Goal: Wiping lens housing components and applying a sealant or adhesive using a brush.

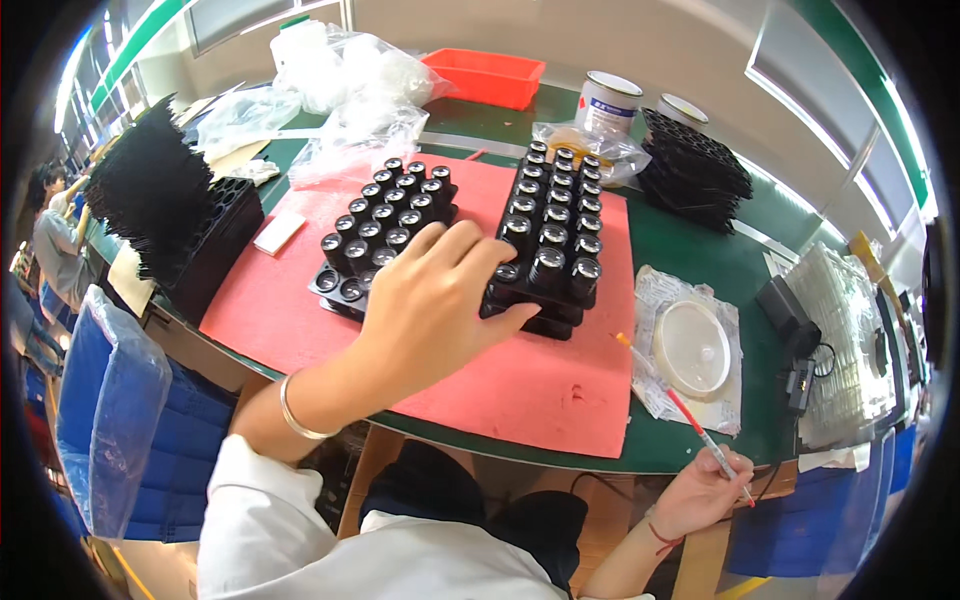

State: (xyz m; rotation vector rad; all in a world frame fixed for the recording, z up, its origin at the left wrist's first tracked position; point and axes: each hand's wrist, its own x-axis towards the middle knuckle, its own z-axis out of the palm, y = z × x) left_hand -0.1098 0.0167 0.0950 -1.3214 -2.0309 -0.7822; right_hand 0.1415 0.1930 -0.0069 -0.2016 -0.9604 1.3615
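My left hand [430, 300] reaches over the front left corner of the right black tray [535, 315], thumb apart from the fingers. Between them sits a short black cylinder [507, 273] with a glassy top; whether they touch it is hard to tell. Several taller cylinders [548, 262] stand upright in rows in that tray. A second black tray [328, 284] of similar cylinders is left of my hand, partly hidden by it. Low at the right, my right hand [705, 490] pinches a thin brush [688, 412] with a red and grey handle, its orange tip pointing toward the pink mat.
Both trays rest on a pink mat [480, 390] over a green table. A round white dish [692, 347] lies right of it. Black tray stacks [150, 200] stand left and far right. Behind are plastic bags [350, 70], a red bin [487, 78] and a can [608, 103].
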